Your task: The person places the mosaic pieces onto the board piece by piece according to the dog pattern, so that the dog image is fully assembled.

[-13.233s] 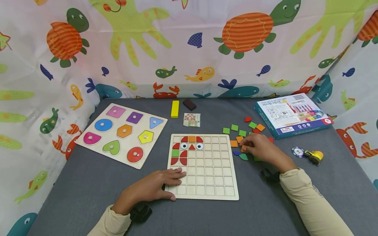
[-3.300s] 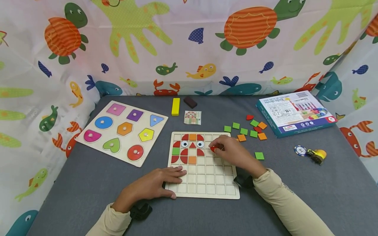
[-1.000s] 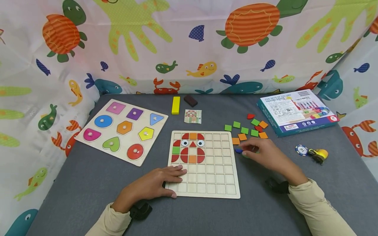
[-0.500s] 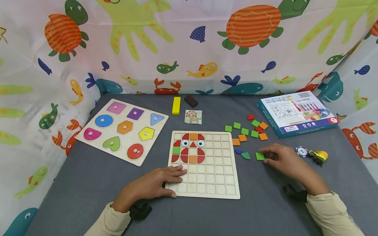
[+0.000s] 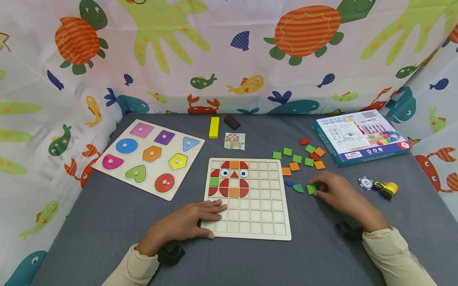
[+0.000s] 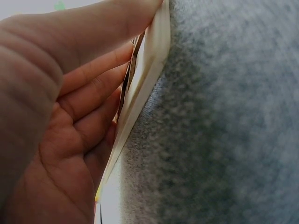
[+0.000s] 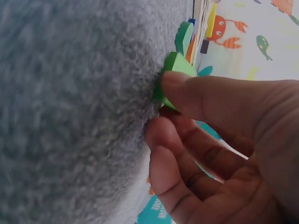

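Lone green square [image 5: 311,189] and right hand [image 5: 334,193] shift left

Compared with 0.5 seconds ago, both sit slightly further left, right of the frame's centre. The pale grid board [image 5: 255,216] fills the lower middle; the left hand [image 5: 189,221] rests on its lower-left corner, fingers extended. The right hand's thumb and index finger pinch the square at its right side, closed to its breadth. Just left of the square lies 1 green quarter-round [image 5: 298,188], then 1 smaller blue piece [image 5: 289,183].

Left hand [image 5: 195,220] covering part of grid board [image 5: 266,204]; right hand [image 5: 338,194] hiding edge of green square tile [image 5: 310,189]; sleeves [image 5: 134,268] running off-frame.
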